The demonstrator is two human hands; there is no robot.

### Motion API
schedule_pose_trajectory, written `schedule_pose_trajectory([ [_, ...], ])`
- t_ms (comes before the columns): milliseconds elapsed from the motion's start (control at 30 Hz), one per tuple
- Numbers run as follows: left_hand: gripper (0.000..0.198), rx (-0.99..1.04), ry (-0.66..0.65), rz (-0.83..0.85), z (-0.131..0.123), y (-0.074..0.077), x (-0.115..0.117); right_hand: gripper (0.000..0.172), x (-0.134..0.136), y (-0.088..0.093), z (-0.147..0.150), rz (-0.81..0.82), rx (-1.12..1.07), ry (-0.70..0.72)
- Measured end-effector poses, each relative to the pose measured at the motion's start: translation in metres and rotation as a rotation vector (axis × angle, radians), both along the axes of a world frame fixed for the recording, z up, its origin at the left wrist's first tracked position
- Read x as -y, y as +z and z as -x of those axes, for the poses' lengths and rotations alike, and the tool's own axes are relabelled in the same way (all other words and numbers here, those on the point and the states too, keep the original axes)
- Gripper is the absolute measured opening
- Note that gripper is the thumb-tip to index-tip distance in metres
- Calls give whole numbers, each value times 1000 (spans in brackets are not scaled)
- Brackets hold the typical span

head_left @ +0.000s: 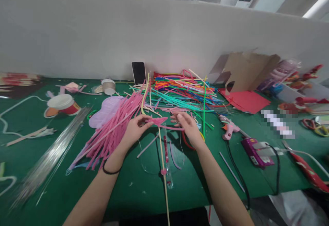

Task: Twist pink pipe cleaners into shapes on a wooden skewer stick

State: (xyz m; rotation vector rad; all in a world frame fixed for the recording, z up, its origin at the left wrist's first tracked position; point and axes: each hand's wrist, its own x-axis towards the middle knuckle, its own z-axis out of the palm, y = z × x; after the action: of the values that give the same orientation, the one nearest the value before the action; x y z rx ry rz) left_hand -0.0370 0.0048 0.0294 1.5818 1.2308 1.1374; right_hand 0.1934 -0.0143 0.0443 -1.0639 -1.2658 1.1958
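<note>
My left hand (140,127) pinches a pink pipe-cleaner shape (158,120) that comes to a point at the right. One pink strand runs from it toward my right hand (187,125), whose fingers are bent near the strand's end; whether they grip it is hard to make out. Below the shape a thin wooden stick (161,150) runs down to the table's front edge, with a small pink ball (163,172) on it. Beside my left forearm lies a large bundle of pink pipe cleaners (115,126).
Multicoloured pipe cleaners (185,89) are heaped at the back, near a phone (138,72). A paper cup (63,104) and wires (56,154) lie left. At right are a pink glue gun (229,130), a purple power strip (254,154) and red sheets (249,101).
</note>
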Motion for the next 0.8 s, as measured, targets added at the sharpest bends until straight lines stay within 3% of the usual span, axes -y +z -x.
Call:
schedule_pose_trajectory([
  [133, 30, -3, -24, 34, 2, -3, -2, 25, 7, 12, -1, -200, 356, 151],
  [267, 33, 9, -37, 73, 3, -5, -4, 29, 8, 16, -4, -207, 391, 167],
  [533, 33, 89, -67, 162, 1, -5, -2, 19, 3, -8, -4, -311, 618, 151],
  [667, 35, 114, -54, 202, 1, -4, -3, 27, 6, -2, 1, -259, 500, 197],
  [800, 36, 143, -51, 232, 1, -3, -1, 26, 6, 1, 2, -114, 354, 134],
])
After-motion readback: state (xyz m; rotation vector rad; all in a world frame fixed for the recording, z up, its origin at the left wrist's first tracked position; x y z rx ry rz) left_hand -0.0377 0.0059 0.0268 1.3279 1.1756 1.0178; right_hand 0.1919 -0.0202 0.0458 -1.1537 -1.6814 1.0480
